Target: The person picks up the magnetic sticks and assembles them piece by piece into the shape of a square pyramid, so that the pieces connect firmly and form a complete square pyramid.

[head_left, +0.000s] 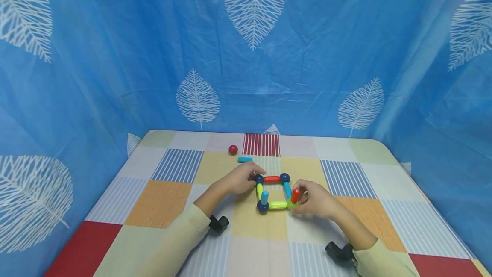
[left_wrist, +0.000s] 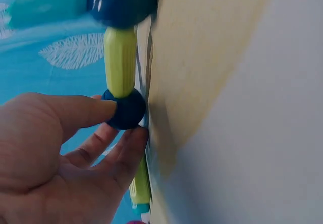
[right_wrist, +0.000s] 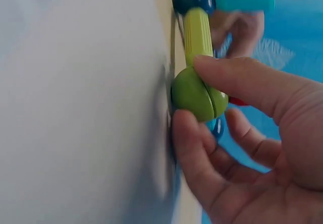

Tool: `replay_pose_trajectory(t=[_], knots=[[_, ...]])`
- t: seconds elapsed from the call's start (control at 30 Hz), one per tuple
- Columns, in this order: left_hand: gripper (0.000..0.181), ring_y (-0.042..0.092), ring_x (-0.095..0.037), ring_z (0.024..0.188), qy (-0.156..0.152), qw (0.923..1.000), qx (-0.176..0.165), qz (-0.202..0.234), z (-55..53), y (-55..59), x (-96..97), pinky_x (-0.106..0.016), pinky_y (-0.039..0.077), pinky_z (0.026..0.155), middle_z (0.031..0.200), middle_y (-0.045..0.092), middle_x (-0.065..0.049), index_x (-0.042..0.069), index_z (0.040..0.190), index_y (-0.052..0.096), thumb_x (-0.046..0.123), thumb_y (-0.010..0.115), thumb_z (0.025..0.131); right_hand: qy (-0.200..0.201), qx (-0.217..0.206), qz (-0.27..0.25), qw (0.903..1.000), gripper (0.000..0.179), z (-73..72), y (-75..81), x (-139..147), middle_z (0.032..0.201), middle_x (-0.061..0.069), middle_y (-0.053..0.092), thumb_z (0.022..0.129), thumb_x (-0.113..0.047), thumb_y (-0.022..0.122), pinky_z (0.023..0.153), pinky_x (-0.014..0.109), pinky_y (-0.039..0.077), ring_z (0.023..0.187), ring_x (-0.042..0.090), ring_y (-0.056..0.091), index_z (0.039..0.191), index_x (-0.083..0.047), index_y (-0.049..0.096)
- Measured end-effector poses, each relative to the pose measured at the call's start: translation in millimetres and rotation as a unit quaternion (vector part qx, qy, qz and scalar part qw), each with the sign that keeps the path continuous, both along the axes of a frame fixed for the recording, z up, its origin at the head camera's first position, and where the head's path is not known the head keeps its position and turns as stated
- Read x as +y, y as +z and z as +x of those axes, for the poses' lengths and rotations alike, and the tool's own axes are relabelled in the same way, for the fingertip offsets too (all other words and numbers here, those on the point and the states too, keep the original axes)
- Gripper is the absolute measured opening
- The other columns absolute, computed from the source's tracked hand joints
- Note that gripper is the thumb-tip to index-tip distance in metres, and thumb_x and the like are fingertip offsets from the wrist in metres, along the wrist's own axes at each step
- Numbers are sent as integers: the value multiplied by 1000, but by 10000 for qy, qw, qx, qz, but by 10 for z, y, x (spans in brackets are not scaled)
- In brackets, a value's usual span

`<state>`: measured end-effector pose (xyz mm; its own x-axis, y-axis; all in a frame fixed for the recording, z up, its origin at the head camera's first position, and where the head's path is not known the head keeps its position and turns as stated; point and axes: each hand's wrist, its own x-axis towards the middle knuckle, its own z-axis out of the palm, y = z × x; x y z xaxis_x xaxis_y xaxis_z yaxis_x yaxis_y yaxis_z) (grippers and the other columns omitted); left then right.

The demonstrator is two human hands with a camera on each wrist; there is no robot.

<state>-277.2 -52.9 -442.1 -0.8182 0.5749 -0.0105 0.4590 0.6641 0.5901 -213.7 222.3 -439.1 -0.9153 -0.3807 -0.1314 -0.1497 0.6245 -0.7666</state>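
Note:
On the table lies a square of toy rods joined by balls. A red rod (head_left: 272, 179) forms its far side, a blue rod (head_left: 287, 190) its right, and yellow-green rods its left (head_left: 259, 190) and near (head_left: 278, 205) sides. My left hand (head_left: 244, 177) pinches the far-left dark blue ball (left_wrist: 126, 110) between thumb and fingers. At the near-right corner, my right hand (head_left: 317, 198) grips the green ball (right_wrist: 194, 95), thumb on top. A red rod (head_left: 295, 195) stands up from that ball. Another upright rod, light blue (head_left: 264, 197), rises from the near-left dark blue ball (head_left: 263, 207).
Beyond the left hand lie a loose blue rod (head_left: 244, 160) and a red ball (head_left: 232, 149). A patchwork cloth (head_left: 257, 255) covers the table. Blue curtains (head_left: 307, 54) with white leaf prints hang at the back and both sides.

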Motion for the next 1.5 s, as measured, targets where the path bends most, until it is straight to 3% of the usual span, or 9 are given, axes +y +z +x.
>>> replay_pose_trajectory(t=[0.17, 0.33, 0.73, 1.17, 1.5], knots=[[33, 67, -19, 106, 144, 9991, -387, 82, 44, -7, -93, -38, 56, 98, 121, 71, -5, 12, 122, 73, 2, 74, 90, -39, -180, -436, 9989, 40, -143, -90, 146, 107, 10, 69, 77, -8, 88, 78, 31, 59, 95, 21, 69, 110, -7, 65], [27, 67, -16, 100, 343, 9958, -760, 382, 96, 3, -140, -37, 57, 93, 116, 73, -4, 13, 118, 74, 6, 76, 91, -47, -20, -473, 9989, 35, -229, -127, 194, 109, 9, 74, 80, -11, 85, 80, 27, 59, 97, 21, 71, 112, -6, 71], [25, 69, -15, 98, 432, 9947, -720, 591, 96, -13, -214, -35, 57, 90, 116, 73, -6, 12, 114, 75, 7, 78, 89, -186, 55, -627, 9978, 33, -322, -184, 167, 107, 12, 77, 83, -13, 84, 85, 26, 57, 100, 20, 71, 112, -2, 74], [22, 66, -14, 93, 378, 9939, -747, 713, 89, -3, -254, -33, 57, 86, 113, 74, -4, 12, 114, 76, 12, 77, 91, -598, -397, -956, 9928, 35, -298, -117, 84, 107, 13, 76, 82, -9, 84, 82, 24, 56, 97, 15, 69, 114, 2, 73], [20, 69, -14, 92, 634, 9903, -493, 1133, -109, -39, -317, -30, 59, 82, 108, 75, -3, 9, 115, 76, 15, 71, 97, -674, -576, -1170, 9892, 37, -290, -90, 63, 107, 17, 75, 82, -5, 83, 80, 22, 57, 95, 17, 68, 115, 6, 71]])
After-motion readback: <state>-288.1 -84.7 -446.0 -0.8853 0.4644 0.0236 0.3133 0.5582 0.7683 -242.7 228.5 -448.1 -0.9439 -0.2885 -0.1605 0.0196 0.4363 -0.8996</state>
